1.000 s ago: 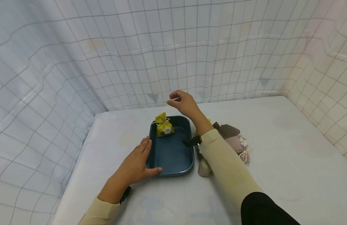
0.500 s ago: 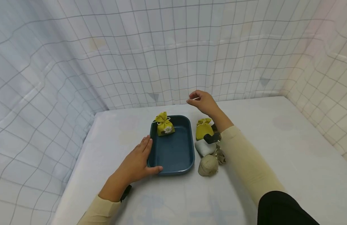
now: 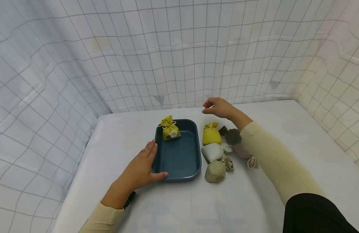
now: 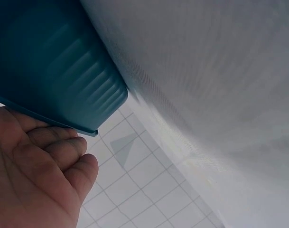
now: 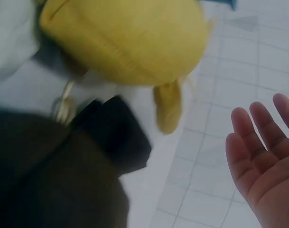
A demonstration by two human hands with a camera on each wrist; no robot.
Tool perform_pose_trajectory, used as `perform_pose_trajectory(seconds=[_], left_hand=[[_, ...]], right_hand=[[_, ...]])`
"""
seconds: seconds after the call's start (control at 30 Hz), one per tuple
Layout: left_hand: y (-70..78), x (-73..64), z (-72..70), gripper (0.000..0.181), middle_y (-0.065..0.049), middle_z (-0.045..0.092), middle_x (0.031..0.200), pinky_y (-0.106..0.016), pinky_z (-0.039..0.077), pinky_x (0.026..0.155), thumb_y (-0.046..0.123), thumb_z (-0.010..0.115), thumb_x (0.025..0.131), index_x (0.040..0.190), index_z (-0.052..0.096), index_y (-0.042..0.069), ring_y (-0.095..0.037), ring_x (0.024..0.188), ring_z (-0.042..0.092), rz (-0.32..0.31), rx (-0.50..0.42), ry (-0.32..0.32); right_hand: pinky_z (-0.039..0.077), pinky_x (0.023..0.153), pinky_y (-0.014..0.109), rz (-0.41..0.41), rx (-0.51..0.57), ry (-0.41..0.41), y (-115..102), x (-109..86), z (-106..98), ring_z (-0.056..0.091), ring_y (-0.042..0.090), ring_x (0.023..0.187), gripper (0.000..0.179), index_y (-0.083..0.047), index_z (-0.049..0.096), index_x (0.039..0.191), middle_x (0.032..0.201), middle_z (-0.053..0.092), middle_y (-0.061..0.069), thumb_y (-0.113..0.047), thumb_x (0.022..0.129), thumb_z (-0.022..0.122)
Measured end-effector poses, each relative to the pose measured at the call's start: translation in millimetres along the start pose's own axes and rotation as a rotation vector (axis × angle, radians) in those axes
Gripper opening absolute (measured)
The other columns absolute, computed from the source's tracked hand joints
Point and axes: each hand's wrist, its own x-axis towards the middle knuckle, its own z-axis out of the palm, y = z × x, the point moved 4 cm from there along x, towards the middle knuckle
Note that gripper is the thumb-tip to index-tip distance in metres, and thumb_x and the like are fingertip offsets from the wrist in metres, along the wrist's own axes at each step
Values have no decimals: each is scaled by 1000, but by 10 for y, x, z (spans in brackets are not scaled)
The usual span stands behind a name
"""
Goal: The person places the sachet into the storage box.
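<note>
A dark blue tray (image 3: 179,161) lies on the table, with a mustard drawstring pouch (image 3: 170,131) bearing a white flower in its far left corner. My left hand (image 3: 138,170) rests on the tray's left side, fingers along the rim and thumb over the near left corner. In the left wrist view its fingertips sit right under the rim of the tray (image 4: 63,61). My right hand (image 3: 221,108) hovers, loosely bent and holding nothing, beyond a yellow pouch (image 3: 211,136). That yellow pouch (image 5: 130,38) looms large in the right wrist view, left of the hand.
Right of the tray lie a white pouch (image 3: 212,152), a tan pouch (image 3: 215,171), a dark brown pouch (image 3: 233,136) and a pink one (image 3: 240,150), partly hidden by my right sleeve. A grid-patterned curtain (image 3: 179,64) stands behind the table and along both sides.
My right hand has moved right, from beyond the tray to beyond the pouches, and dropped slightly. The pouches beside the tray have come into view. The left hand stays put.
</note>
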Motion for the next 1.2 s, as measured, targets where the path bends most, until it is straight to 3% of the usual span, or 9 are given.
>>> perform_pose_trajectory(seconds=[0.17, 0.37, 0.63, 0.97, 1.2], left_hand=[[-4, 0, 9, 118, -20, 13, 163, -52, 27, 115, 77, 59, 81, 156, 19, -5, -34, 149, 16, -1, 7, -2], [-6, 1, 8, 118, -20, 14, 163, -53, 27, 115, 78, 58, 81, 156, 20, -5, -34, 149, 17, 6, 8, 10], [-2, -5, 3, 118, -21, 14, 163, -52, 28, 114, 79, 55, 81, 155, 20, -6, -34, 149, 17, 19, 17, 13], [-3, -9, 3, 119, -21, 14, 163, -52, 27, 115, 80, 55, 81, 155, 20, -6, -34, 149, 17, 12, 21, 8], [1, -13, -1, 118, -21, 15, 162, -52, 27, 115, 80, 55, 81, 155, 20, -6, -34, 149, 18, 15, 26, 15]], right_hand=[[45, 99, 48, 26, -69, -79, 107, 30, 50, 54, 32, 117, 39, -1, 60, 123, 126, 59, 16, -28, 96, 67], [46, 99, 46, 55, -69, -156, 139, 34, 114, 56, 32, 114, 43, 5, 57, 128, 125, 60, 18, -24, 97, 65], [48, 95, 46, 143, -82, -236, 234, 43, 187, 58, 31, 110, 42, 1, 58, 128, 127, 58, 20, -28, 97, 64], [50, 95, 44, 244, -87, -303, 337, 62, 282, 56, 26, 106, 40, -2, 61, 123, 116, 61, 13, -32, 97, 64], [53, 84, 35, 262, -64, -325, 370, 64, 313, 57, 23, 96, 37, -1, 62, 120, 110, 62, 12, -32, 97, 63]])
